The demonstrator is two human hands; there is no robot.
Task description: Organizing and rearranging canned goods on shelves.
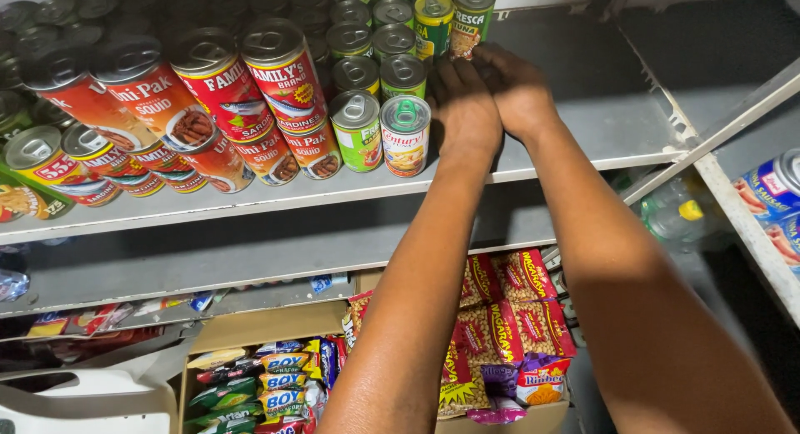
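Two arms are stretched up to the grey shelf [583, 125]. The left hand [463, 109] is laid flat, fingers together, against small green-labelled cans [405, 135]; the right hand [518, 88] is cupped beside a taller can [472, 17]. Red cans [283, 71] are stacked further left.

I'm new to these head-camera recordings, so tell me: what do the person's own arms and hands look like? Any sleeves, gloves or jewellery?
Both arms are bare along all that shows: no sleeve or cuff comes into the picture. The left hand and the right hand wear no gloves. No watch, bracelet or band shows at either wrist, and no ring can be made out, though the fingers are partly in shadow.
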